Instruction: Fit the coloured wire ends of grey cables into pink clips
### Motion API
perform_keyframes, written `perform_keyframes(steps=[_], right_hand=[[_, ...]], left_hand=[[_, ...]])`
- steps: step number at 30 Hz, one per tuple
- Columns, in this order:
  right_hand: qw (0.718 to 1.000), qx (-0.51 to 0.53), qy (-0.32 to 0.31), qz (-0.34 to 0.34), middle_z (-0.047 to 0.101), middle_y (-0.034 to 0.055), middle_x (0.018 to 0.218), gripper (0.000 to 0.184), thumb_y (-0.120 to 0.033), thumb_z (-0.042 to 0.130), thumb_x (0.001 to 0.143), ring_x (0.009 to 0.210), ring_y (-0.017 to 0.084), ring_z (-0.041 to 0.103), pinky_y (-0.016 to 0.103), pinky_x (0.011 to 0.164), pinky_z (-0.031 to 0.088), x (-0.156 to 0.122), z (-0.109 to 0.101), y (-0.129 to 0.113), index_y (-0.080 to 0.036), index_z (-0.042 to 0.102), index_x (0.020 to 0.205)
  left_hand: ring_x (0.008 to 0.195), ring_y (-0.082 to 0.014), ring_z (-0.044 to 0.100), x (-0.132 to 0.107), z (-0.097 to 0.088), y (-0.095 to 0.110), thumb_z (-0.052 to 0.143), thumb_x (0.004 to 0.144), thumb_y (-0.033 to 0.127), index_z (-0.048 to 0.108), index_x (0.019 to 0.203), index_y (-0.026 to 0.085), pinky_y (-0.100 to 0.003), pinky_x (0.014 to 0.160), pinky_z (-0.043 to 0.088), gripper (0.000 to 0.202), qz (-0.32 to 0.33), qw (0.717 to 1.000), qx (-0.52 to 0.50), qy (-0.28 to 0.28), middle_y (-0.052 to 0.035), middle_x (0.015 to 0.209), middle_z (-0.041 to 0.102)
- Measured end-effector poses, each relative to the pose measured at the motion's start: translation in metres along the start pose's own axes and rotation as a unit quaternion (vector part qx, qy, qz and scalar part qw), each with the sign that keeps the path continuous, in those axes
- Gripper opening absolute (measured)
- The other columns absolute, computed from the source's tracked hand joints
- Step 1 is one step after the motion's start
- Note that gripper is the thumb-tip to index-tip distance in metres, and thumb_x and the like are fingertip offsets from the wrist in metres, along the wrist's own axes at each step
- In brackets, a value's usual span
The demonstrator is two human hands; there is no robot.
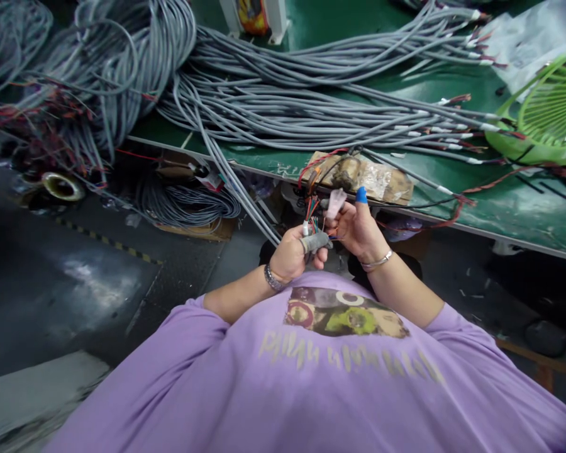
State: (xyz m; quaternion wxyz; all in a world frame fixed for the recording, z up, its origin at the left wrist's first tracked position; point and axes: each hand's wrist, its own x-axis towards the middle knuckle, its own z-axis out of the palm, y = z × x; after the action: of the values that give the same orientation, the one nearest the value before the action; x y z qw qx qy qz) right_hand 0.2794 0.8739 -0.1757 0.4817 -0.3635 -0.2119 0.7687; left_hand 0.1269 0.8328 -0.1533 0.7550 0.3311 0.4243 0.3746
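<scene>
Below the green worktop (523, 207) edge, the left hand (290, 255), fingers clamped on a grey sheathed cable end (315, 241), meets the right hand (356, 228) pinching its coloured wires (312, 211); grey cable bundles (283, 107) crowd twelve o'clock.

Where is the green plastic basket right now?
In the head view, the green plastic basket lies at the far right on the green table, beside the stripped ends of the grey cables.
</scene>
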Motion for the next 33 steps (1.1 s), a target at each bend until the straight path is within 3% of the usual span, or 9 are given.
perform_keyframes(steps=[6,15,23,29,33], right_hand=[[0.999,-0.01,0.025,-0.037,0.058,-0.0024,0.067,0.035,-0.052,0.071,0.079,0.057,0.008,0.048,0.022,0.053,0.041,-0.002,0.002,0.0,-0.019,0.062,0.078],[0.997,-0.04,0.04,-0.051,0.066,0.0017,0.072,0.059,-0.078,0.057,0.076,0.056,0.011,0.055,0.026,0.054,0.045,0.012,0.003,0.011,-0.02,0.062,0.078],[0.996,0.023,0.062,-0.065,0.064,-0.0009,0.065,0.056,-0.074,0.072,0.067,0.057,0.012,0.057,0.026,0.054,0.047,0.021,0.005,0.014,-0.02,0.059,0.076],[0.996,0.012,0.067,-0.055,0.064,-0.0005,0.067,0.062,-0.083,0.059,0.069,0.055,0.011,0.054,0.024,0.054,0.045,0.018,0.007,0.015,-0.021,0.056,0.074],[1.0,-0.016,0.013,-0.013,0.065,0.0016,0.071,0.067,-0.087,0.053,0.069,0.056,0.011,0.055,0.025,0.055,0.047,0.008,-0.002,0.012,-0.021,0.059,0.075]], left_hand=[[0.039,-0.009,0.052,0.001,0.008,-0.001,0.077,0.063,0.044,0.057,0.077,0.015,-0.02,0.038,0.042,0.038,0.02,0.998,-0.019,0.063,0.0019,0.054,0.061],[0.039,-0.0091,0.053,0.009,0.012,0.0,0.077,0.065,0.046,0.055,0.077,0.016,-0.02,0.039,0.04,0.039,0.02,0.995,-0.036,0.086,0.0018,0.055,0.061],[0.039,-0.0102,0.054,0.012,0.011,-0.006,0.076,0.065,0.043,0.056,0.08,0.015,-0.021,0.039,0.041,0.038,0.009,0.995,-0.036,0.087,0.0015,0.056,0.062],[0.038,-0.0103,0.054,0.011,0.01,-0.009,0.078,0.062,0.045,0.054,0.078,0.016,-0.021,0.039,0.041,0.041,0.012,0.996,-0.041,0.079,0.0022,0.054,0.062],[0.038,-0.0102,0.054,0.006,0.006,-0.011,0.08,0.061,0.048,0.055,0.078,0.016,-0.021,0.039,0.042,0.043,0.011,0.997,-0.033,0.075,0.0024,0.054,0.062]])
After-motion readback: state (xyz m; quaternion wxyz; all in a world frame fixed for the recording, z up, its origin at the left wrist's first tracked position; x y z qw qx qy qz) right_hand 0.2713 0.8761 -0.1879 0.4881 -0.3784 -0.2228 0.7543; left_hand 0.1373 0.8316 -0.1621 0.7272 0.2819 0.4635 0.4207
